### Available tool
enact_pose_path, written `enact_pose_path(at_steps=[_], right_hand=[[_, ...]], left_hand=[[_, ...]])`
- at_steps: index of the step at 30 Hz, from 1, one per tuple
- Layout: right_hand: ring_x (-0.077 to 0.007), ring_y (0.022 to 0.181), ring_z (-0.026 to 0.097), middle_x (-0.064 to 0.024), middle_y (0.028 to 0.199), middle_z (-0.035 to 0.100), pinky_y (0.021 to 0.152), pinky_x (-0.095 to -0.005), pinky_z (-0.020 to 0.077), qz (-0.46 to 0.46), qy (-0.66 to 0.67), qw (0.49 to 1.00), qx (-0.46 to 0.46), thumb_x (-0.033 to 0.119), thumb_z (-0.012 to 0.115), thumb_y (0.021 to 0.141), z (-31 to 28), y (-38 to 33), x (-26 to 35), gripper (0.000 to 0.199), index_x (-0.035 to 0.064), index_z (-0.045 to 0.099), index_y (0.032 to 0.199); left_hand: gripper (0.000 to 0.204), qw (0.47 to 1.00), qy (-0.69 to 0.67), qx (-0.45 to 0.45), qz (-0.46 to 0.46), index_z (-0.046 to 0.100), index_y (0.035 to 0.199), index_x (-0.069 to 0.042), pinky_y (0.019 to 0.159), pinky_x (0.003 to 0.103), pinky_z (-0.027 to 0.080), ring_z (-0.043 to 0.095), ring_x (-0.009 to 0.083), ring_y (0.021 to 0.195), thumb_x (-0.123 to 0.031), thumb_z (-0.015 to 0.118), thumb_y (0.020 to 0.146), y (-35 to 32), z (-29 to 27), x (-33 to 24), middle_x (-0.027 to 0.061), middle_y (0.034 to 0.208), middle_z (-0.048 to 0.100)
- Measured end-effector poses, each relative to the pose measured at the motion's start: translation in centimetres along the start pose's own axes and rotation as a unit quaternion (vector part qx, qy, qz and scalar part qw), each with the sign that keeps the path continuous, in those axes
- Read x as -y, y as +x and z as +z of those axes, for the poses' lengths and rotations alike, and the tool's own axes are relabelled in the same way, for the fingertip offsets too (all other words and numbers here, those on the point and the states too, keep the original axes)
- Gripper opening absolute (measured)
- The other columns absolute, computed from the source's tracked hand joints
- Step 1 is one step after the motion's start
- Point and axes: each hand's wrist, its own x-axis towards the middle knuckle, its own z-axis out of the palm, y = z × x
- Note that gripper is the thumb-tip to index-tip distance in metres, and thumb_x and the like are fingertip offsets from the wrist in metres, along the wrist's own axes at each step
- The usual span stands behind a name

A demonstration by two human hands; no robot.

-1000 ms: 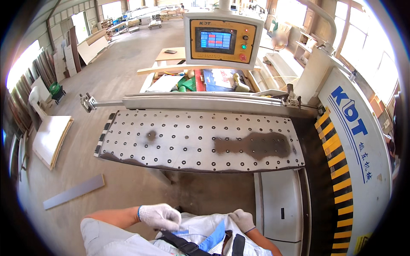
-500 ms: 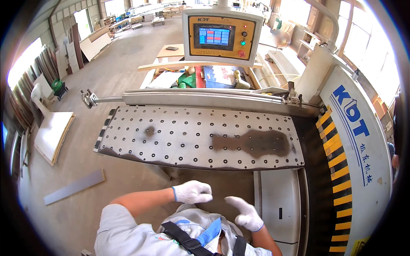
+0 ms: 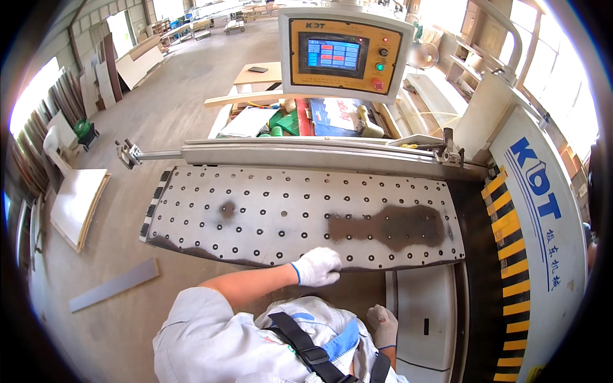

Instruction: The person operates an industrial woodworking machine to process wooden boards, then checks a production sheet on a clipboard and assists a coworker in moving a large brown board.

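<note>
My left hand (image 3: 317,267), in a white knit glove, overlaps the front edge of the perforated metal table (image 3: 185,207). Its fingers are bent and held together, and nothing shows in them; whether it touches the edge I cannot tell. Low in front of my body, beside the white machine panel (image 3: 426,300), my gloved right hand (image 3: 382,325) is curled into a fist, with nothing visible in it. Rows of dark round fittings dot the table, and a brown worn patch (image 3: 408,226) marks its right half.
A fence bar (image 3: 287,153) runs along the table's far side. Beyond it stands a control panel (image 3: 345,54) with a lit screen. To the right rises the machine housing (image 3: 543,172) with a yellow-black striped edge. A grey board (image 3: 115,285) lies on the floor at left.
My left hand has moved up and right to the table's front edge. The right hand has dropped slightly and curled its fingers in. The view has shifted a little.
</note>
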Motion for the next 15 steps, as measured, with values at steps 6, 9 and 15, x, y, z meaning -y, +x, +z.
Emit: enact_pose_path(at_steps=[6,9,15], right_hand=[[-0.0179,0.088,0.073,-0.0118,0.102,0.079,0.079,-0.032,0.0581,-0.063,-0.124,0.988,-0.06,0.026,0.073,0.106,4.4,3.2,-0.2,0.036,-0.0086,0.078,0.117],[-0.0095,0.084,0.063,-0.0048,0.099,0.075,0.075,-0.0269,0.051,-0.094,-0.21,0.972,-0.046,0.026,0.075,0.106,8.4,2.8,2.5,0.043,-0.0088,0.077,0.13],[-0.0077,0.075,0.059,-0.0033,0.095,0.073,0.067,-0.0256,0.0485,-0.109,-0.198,0.97,-0.092,0.018,0.076,0.105,12.4,4.2,1.5,0.034,-0.0081,0.078,0.126]], left_hand=[[0.06,0.986,0.092,-0.127,-0.059,0.068,0.141,-0.002,0.13,0.059,0.036,0.049,0.0467,0.152,-0.041,0.078,0.097,3.7,0.8,9.4,0.0244,0.157,0.058],[0.064,0.978,0.115,-0.156,-0.072,0.065,0.145,-0.001,0.133,0.06,0.032,0.046,0.0475,0.155,-0.044,0.075,0.099,4.1,1.6,11.3,0.0248,0.16,0.055],[0.064,0.982,0.089,-0.157,-0.06,0.066,0.143,0.0,0.133,0.061,0.03,0.046,0.0471,0.155,-0.045,0.075,0.098,5.2,2.6,12.1,0.0241,0.16,0.055]])
